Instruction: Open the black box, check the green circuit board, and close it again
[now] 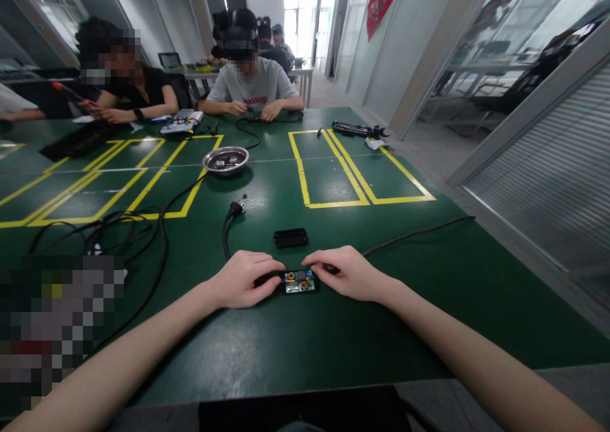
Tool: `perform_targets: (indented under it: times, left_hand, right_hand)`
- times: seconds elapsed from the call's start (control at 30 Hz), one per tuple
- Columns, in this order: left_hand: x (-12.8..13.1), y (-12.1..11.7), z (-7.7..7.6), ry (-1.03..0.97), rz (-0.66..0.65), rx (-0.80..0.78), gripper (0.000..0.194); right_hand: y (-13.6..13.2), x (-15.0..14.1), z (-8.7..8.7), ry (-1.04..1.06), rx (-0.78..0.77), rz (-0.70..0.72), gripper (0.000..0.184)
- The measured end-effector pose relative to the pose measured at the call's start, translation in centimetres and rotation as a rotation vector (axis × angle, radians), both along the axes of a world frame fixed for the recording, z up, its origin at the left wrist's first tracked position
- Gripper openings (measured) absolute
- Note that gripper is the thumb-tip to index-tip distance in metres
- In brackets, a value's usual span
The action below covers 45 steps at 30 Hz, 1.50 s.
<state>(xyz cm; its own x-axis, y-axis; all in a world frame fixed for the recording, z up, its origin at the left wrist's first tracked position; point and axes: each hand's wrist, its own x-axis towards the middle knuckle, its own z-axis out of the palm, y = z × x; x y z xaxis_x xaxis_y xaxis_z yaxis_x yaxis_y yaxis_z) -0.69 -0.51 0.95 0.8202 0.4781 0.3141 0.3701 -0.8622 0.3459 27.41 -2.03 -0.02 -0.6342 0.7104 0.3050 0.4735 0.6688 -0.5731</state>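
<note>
A small circuit board (300,282) with copper coils sits in a black case half on the green table in front of me. My left hand (250,279) grips its left end, thumb and fingers bent to the edge. My right hand (345,272) has thumb and index finger closed on the upper right end, where a black cable (419,230) runs off to the right. Just beyond lies the other black case half (291,237), inner side up. Left of it is a black power plug (234,209), its cord passing behind my left hand.
A metal bowl (225,161) with metal parts stands farther back. Tangled black cables (128,229) lie at left. Yellow tape (338,204) marks rectangles on the table (381,330). A black tripod-like object (357,129) rests at the back right. Co-workers sit across the table.
</note>
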Motion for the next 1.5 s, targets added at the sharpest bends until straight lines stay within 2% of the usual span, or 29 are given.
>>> perform_targets:
  times: [0.13,0.27,0.43,0.57,0.7,0.83,0.9,1.0,1.07,1.3,1.5]
  left_hand:
    - [-0.1,-0.1,-0.3,0.009,-0.019,0.067,0.05]
    - [0.0,-0.1,-1.0,0.03,0.013,0.082,0.041]
    - [0.1,-0.2,-1.1,0.051,0.057,0.051,0.04]
    - [0.3,-0.5,-0.9,0.084,0.106,0.018,0.034]
    - [0.5,-0.8,-0.8,0.128,0.164,0.011,0.03]
    - [0.4,-0.8,-0.6,0.085,0.125,0.007,0.038]
    - [0.4,-0.6,-0.5,0.061,0.121,0.01,0.033]
    - [0.5,-0.2,-0.5,0.075,0.223,0.057,0.034]
    - [0.6,0.0,-0.7,0.098,0.278,0.093,0.035]
    - [0.7,0.0,-1.3,0.149,0.324,0.113,0.027]
    - [0.9,0.2,-1.3,0.165,0.357,0.104,0.018]
  right_hand:
    - [-0.2,0.1,0.1,-0.001,0.04,0.013,0.026]
    - [-0.2,0.0,0.0,0.018,0.08,0.004,0.021]
    - [-0.2,-0.3,0.2,-0.005,0.086,-0.063,0.015]
    - [0.1,0.0,0.4,-0.08,0.026,-0.068,0.015]
    - [0.3,0.2,0.2,-0.069,-0.025,-0.066,0.016]
    - [0.4,0.1,0.1,-0.042,-0.015,-0.088,0.016]
    - [0.5,0.0,0.0,-0.041,0.017,-0.091,0.017]
    - [0.5,-0.3,-0.1,-0.058,0.019,-0.126,0.016]
    - [0.5,-0.5,-0.3,-0.059,-0.004,-0.163,0.02]
    - [0.6,-1.3,-0.5,-0.144,-0.073,-0.282,0.036]
    - [0.6,-1.9,-0.3,-0.235,0.048,-0.392,0.045]
